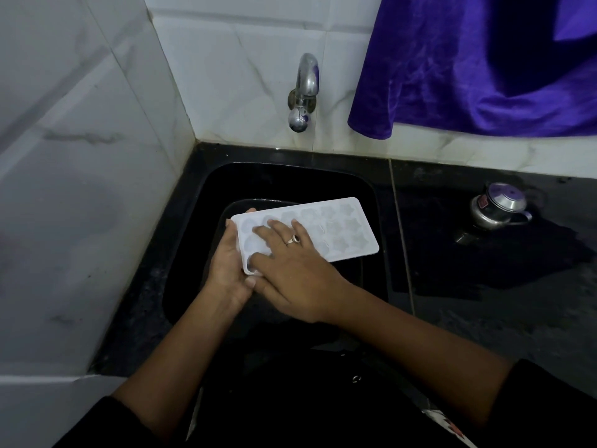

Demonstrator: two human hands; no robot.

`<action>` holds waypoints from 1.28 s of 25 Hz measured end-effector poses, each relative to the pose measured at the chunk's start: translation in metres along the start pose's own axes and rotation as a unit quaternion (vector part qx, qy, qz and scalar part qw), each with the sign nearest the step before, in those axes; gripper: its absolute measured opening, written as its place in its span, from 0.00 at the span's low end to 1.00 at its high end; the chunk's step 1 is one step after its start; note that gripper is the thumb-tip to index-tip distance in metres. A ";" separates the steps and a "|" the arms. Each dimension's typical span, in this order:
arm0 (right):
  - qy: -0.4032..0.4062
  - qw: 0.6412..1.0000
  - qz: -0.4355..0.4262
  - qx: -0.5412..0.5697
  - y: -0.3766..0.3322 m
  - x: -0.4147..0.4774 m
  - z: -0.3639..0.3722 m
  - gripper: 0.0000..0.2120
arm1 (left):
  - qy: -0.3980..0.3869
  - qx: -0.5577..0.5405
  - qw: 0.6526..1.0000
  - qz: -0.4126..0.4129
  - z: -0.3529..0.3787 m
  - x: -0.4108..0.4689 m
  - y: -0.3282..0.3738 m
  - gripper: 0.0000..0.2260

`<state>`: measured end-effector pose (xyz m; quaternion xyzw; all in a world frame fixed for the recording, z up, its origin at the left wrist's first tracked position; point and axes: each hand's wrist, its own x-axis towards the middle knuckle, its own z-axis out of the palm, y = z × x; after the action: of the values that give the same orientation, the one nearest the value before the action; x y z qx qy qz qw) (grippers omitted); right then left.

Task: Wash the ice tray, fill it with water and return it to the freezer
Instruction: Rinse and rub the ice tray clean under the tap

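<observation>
A white ice tray (339, 231) with several star-shaped and round moulds is held flat over the black sink (193, 221). My left hand (226, 266) grips the tray's near left end, fingers curled round its edge from below. My right hand (290, 273), with a ring on one finger, lies on top of the tray, its straight fingers pressing on the left moulds. The chrome tap (305, 88) juts from the tiled wall above the sink. No water runs from it.
A black counter (484, 286) surrounds the sink, with a small steel pot with a lid (497, 205) at the right. A purple cloth (484, 66) hangs at the upper right. White marble tiles (80, 156) cover the left and back walls.
</observation>
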<state>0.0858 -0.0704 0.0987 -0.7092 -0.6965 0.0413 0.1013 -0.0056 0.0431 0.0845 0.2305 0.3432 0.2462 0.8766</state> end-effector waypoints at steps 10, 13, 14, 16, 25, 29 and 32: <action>-0.023 0.997 -0.077 -0.006 0.035 -0.048 0.009 0.27 | 0.042 -0.022 0.996 0.074 -0.012 -0.014 -0.032 0.22; -0.029 0.997 -0.061 -0.021 0.060 -0.059 0.009 0.32 | 0.066 -0.032 0.993 0.093 -0.027 -0.021 -0.028 0.22; -0.030 0.998 -0.046 -0.026 0.070 -0.061 0.010 0.33 | 0.066 -0.027 0.993 0.094 -0.034 -0.021 -0.025 0.22; -0.029 0.999 -0.006 -0.040 0.085 -0.064 0.014 0.35 | 0.068 -0.013 0.994 0.090 -0.042 -0.022 -0.017 0.20; 0.137 0.980 0.108 0.098 0.096 -0.031 0.026 0.23 | 0.093 -0.008 0.996 -0.006 -0.057 0.006 0.035 0.20; 0.180 0.941 0.170 0.229 0.084 -0.029 0.036 0.20 | 0.097 0.066 0.992 -0.043 -0.072 0.028 0.054 0.20; 0.189 0.915 0.234 0.271 0.079 -0.021 0.036 0.18 | 0.092 0.127 0.987 -0.015 -0.074 0.041 0.059 0.17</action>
<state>0.1556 -0.0889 0.0457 -0.7918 -0.4410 0.1161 0.4063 -0.0477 0.1302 0.0494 0.3112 0.4547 0.2078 0.8082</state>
